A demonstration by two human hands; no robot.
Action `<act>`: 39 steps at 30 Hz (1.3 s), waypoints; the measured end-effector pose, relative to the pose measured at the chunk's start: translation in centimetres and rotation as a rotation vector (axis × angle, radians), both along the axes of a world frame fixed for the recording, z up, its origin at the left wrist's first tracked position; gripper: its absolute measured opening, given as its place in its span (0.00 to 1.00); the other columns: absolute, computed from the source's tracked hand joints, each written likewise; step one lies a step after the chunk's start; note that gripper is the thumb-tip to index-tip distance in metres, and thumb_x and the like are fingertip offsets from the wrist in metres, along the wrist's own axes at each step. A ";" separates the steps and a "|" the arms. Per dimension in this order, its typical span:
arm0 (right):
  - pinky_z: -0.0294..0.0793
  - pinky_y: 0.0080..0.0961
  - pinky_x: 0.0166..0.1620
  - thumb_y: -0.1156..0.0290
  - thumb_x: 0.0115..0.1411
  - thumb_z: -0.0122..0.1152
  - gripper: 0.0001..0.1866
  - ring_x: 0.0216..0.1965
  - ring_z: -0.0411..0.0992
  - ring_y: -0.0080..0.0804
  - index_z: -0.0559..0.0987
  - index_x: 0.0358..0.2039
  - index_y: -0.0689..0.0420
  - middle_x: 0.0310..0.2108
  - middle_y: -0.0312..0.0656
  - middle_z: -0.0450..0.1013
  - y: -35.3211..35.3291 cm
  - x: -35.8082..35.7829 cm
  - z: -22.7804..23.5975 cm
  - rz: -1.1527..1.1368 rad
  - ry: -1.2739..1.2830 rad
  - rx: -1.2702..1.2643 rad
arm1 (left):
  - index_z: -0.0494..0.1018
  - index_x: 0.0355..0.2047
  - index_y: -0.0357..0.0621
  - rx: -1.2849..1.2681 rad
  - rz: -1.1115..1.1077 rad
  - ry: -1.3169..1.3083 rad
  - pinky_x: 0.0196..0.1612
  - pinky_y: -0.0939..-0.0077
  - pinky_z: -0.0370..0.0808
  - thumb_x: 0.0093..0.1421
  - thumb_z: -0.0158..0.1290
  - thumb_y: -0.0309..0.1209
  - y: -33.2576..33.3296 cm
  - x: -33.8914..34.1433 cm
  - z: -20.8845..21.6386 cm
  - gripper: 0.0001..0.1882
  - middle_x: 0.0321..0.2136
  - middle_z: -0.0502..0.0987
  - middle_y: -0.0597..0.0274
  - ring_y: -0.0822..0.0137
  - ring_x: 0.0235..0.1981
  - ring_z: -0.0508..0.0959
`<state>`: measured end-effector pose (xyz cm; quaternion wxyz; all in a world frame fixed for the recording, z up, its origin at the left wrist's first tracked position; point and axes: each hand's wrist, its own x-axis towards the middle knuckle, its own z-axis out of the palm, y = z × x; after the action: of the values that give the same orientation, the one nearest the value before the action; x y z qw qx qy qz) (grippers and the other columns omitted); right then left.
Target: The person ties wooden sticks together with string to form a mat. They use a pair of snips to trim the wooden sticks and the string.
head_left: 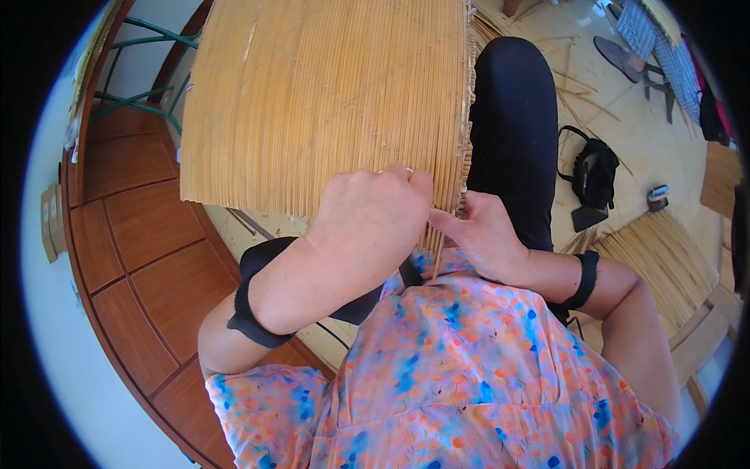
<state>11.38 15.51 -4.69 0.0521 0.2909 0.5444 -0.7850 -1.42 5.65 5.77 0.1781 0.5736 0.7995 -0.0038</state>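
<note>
A large flat mat of thin straw-coloured sticks (312,94), laid side by side, spreads across my lap. My left hand (375,215) is closed over its near edge, with the knuckles up and the fingers curled at the sticks close to the right corner; the fingertips are partly hidden. Beside it my right hand (491,234) pinches the mat's right corner, the thumb lying on the stick ends and the other fingers underneath, mostly out of sight. Several stick ends (437,254) jut out toward me between the two hands. Rough cut or bound ends run along the right edge.
Brown wooden panelled furniture (156,273) stands at the left, near green metal legs (148,102). Loose sticks (586,98) litter the floor on the right, with a black bag (595,173) and another bundle of sticks (660,258). Another person's shoe (617,59) shows at the far right.
</note>
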 end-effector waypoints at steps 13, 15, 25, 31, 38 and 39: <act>0.73 0.20 0.31 0.73 0.58 0.60 0.09 0.28 0.72 0.20 0.77 0.35 0.67 0.30 0.38 0.76 0.4 -0.2 1.6 -0.019 -0.048 -0.176 | 0.72 0.32 0.42 0.439 0.096 -0.026 0.24 0.63 0.73 0.51 0.60 0.33 -4.1 -0.7 -0.8 0.12 0.32 0.74 0.53 0.55 0.24 0.77; 0.74 0.20 0.32 0.73 0.58 0.60 0.09 0.28 0.73 0.21 0.78 0.36 0.66 0.30 0.39 0.76 0.7 -0.2 2.2 -0.025 -0.060 -0.191 | 0.73 0.35 0.44 0.666 -0.016 0.087 0.25 0.67 0.71 0.46 0.65 0.37 -6.3 -1.1 -1.7 0.18 0.37 0.74 0.55 0.59 0.26 0.77; 0.77 0.24 0.39 0.70 0.61 0.58 0.12 0.34 0.75 0.25 0.75 0.43 0.63 0.37 0.41 0.76 0.7 0.0 5.1 0.036 0.020 -0.217 | 0.76 0.40 0.46 0.915 -0.104 0.431 0.35 0.70 0.68 0.44 0.62 0.33 -7.3 1.8 -8.1 0.20 0.36 0.72 0.61 0.61 0.35 0.75; 0.78 0.29 0.42 0.67 0.64 0.53 0.13 0.38 0.75 0.28 0.75 0.41 0.65 0.37 0.42 0.75 2.1 -0.1 6.3 0.110 0.139 -0.232 | 0.78 0.38 0.47 1.053 -0.061 0.616 0.33 0.72 0.67 0.42 0.57 0.32 -5.9 1.8 -5.6 0.19 0.29 0.70 0.64 0.64 0.32 0.75; 0.80 0.31 0.34 0.55 0.68 0.42 0.25 0.28 0.77 0.37 0.76 0.34 0.67 0.30 0.49 0.76 3.2 -1.4 12.4 0.245 0.279 -0.201 | 0.76 0.35 0.51 1.134 -0.054 0.823 0.30 0.75 0.65 0.44 0.53 0.33 -5.6 0.0 -0.3 0.15 0.26 0.70 0.69 0.69 0.31 0.74; 0.79 0.31 0.30 0.51 0.68 0.38 0.29 0.23 0.77 0.39 0.76 0.30 0.67 0.24 0.50 0.76 4.1 -1.4 12.7 0.275 0.348 -0.167 | 0.76 0.34 0.53 1.167 -0.034 0.827 0.30 0.75 0.65 0.43 0.54 0.32 -5.6 -0.5 0.6 0.14 0.26 0.70 0.71 0.70 0.30 0.74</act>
<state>10.03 19.58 8.00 0.0877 0.0691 0.5126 -0.8513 -1.94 0.02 6.38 -0.4757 0.5391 0.6643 0.2045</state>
